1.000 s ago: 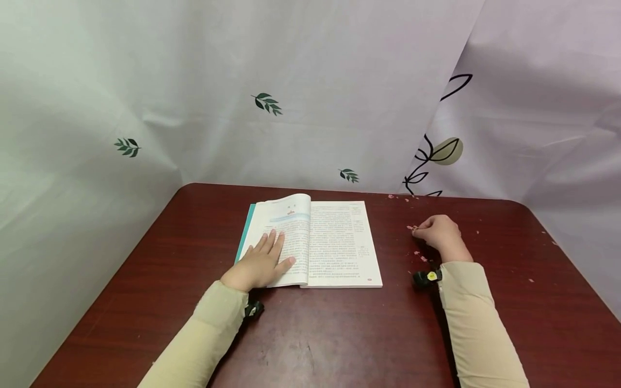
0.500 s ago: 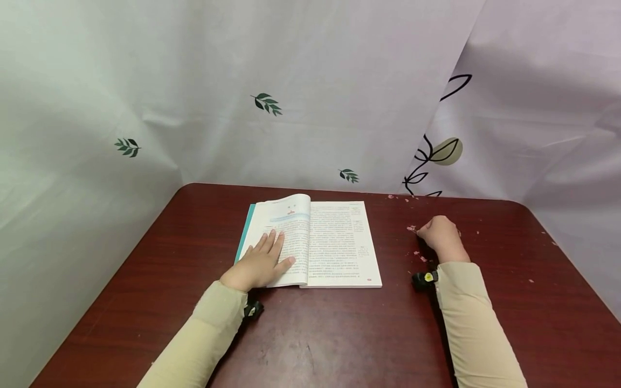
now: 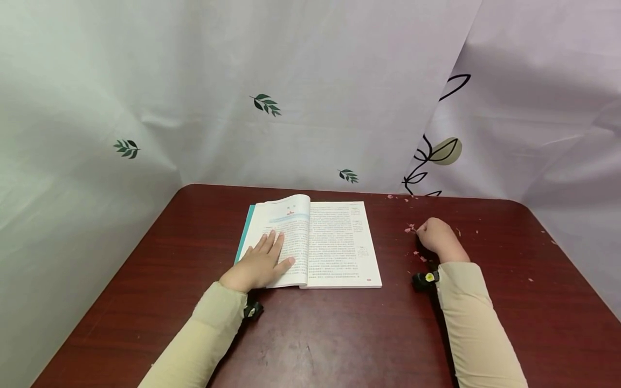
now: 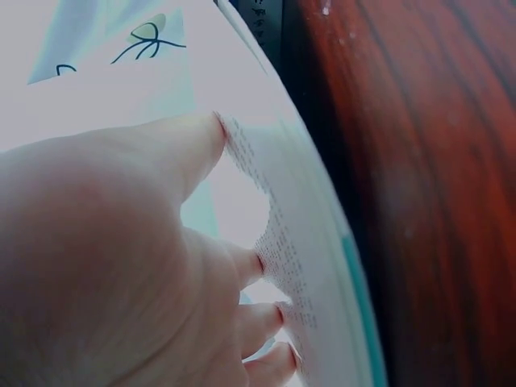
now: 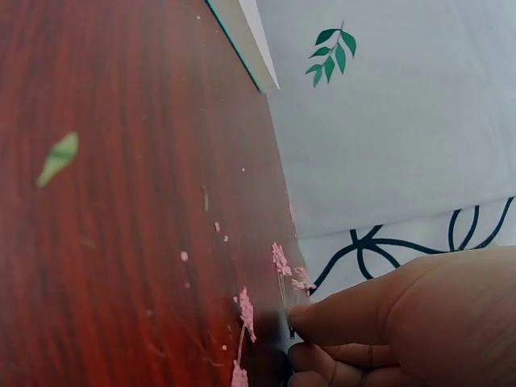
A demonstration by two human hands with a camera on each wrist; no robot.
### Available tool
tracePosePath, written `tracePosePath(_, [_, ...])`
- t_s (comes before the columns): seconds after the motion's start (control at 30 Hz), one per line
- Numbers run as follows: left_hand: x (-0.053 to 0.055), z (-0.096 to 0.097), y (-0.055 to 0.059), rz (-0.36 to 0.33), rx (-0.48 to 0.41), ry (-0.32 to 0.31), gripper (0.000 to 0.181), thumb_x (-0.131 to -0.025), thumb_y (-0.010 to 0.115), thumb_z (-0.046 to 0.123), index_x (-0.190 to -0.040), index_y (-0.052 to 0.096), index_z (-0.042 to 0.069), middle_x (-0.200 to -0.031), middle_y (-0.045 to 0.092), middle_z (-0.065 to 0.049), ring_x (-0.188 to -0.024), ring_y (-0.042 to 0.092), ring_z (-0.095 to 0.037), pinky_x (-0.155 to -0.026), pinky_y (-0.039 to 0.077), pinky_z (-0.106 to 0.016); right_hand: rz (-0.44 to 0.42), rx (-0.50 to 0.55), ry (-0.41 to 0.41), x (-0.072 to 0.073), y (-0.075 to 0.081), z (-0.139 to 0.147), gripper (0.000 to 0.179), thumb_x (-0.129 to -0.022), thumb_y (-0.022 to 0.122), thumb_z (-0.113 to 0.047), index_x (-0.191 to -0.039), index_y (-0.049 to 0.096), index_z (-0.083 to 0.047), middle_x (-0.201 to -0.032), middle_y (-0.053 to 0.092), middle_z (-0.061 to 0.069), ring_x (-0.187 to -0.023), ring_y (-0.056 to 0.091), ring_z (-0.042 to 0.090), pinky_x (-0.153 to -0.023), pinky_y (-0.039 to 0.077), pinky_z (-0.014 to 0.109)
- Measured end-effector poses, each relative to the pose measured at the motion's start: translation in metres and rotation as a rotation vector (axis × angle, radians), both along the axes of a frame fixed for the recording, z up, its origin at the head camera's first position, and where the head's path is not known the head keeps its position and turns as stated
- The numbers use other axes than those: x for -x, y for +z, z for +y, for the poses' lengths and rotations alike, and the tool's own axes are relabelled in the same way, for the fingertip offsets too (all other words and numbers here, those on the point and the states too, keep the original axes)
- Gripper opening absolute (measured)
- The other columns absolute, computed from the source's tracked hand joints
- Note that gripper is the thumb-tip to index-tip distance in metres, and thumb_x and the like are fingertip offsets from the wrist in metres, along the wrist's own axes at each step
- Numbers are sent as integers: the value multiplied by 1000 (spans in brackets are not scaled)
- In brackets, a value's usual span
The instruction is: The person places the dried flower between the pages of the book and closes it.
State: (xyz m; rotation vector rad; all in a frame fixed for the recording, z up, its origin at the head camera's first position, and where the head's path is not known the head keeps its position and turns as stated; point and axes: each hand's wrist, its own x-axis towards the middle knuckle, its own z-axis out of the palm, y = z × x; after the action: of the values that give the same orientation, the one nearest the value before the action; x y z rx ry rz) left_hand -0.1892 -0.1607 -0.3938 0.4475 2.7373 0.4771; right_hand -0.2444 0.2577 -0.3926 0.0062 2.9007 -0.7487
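My left hand lies flat with spread fingers on the left page of an open book, its fingertips on the printed text in the left wrist view. To the right of the book, my right hand is low over the table, thumb and fingers curled together. In the right wrist view it pinches the thin stem of a small pink flower sprig between thumb and finger. More pink flower bits lie on the table beside that hand.
The dark red wooden table carries scattered pink petals toward its back edge. A small green leaf lies on it in the right wrist view. A pale curtain with leaf prints hangs behind.
My right hand has drawn slightly right and its fingers have curled in more; a small yellowish bit shows to its right. My left hand and the book stay where they were.
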Motion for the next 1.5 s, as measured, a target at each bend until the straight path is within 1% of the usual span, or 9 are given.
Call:
tracePosePath(0.1, [0, 0, 1, 2, 2, 0, 74, -109, 41, 45, -161, 14, -1, -167, 6, -24, -154, 4, -43, -117, 12, -68, 49, 31, 9, -1, 0, 2, 49, -99, 43, -5, -52, 37, -17, -50, 29, -4, -47, 32, 14, -53, 34, 31])
tracePosePath(0.33, [0, 0, 4, 5, 8, -6, 75, -109, 40, 45, -162, 13, 0, -167, 5, -24, -154, 3, -42, -117, 12, -68, 128, 23, -5, -1, 6, 2, 37, -88, 48, -4, -54, 44, -16, -52, 39, -3, -52, 43, 18, -54, 36, 32])
tracePosePath(0.43, [0, 0, 4, 5, 9, -5, 75, -109, 40, 46, -162, 13, 0, -167, 5, -24, -154, 3, -42, -117, 12, -68, 140, 41, -18, 0, 6, 0, 29, -90, 54, -7, -61, 55, -10, -60, 51, 1, -58, 50, 21, -57, 40, 34])
tracePosePath(0.57, [0, 0, 3, 5, 9, -2, 75, -109, 40, 46, -161, 13, 0, -167, 5, -24, -154, 4, -42, -117, 12, -68, 140, 95, -58, 1, 3, -2, 17, -93, 61, -11, -79, 64, -3, -73, 63, 7, -66, 58, 23, -63, 46, 34])
tracePosePath(0.7, [0, 0, 3, 10, 9, -4, 75, -109, 40, 46, -161, 13, 0, -167, 5, -24, -154, 4, -42, -117, 13, -68, 115, 167, -101, 1, 1, -4, 15, -96, 65, -12, -93, 67, 2, -76, 69, 9, -69, 64, 20, -63, 50, 32])
tracePosePath(0.87, [2, -1, 3, 19, -2, -8, 75, -108, 41, 45, -161, 15, -1, -167, 7, -25, -154, 5, -43, -117, 13, -68, 63, 262, -104, 2, 3, -7, 24, -98, 64, -11, -109, 69, 10, -84, 73, 12, -71, 68, 14, -64, 53, 29])
tracePosePath(1.17, [1, -1, 2, 15, -18, -14, 77, -108, 40, 48, -161, 13, -1, -167, 6, -25, -154, 3, -42, -117, 11, -68, 73, 459, -116, 1, 4, -15, 28, -100, 63, -11, -116, 69, 11, -100, 73, 20, -77, 67, 11, -72, 59, 28])
tracePosePath(1.3, [0, 0, 2, 9, -26, -15, 75, -108, 42, 44, -161, 15, -2, -167, 8, -26, -154, 5, -44, -117, 12, -67, 71, 555, -158, 0, 2, -18, 30, -101, 63, -12, -120, 67, 11, -104, 72, 17, -78, 66, 7, -73, 59, 25])
tracePosePath(1.5, [-2, 0, 2, 16, -15, -4, 73, -109, 42, 43, -161, 16, -2, -167, 9, -25, -154, 7, -44, -117, 14, -67, 64, 746, -179, 1, 3, -28, 34, -101, 63, -10, -125, 62, 14, -97, 70, 4, -78, 66, 5, -75, 58, 23])
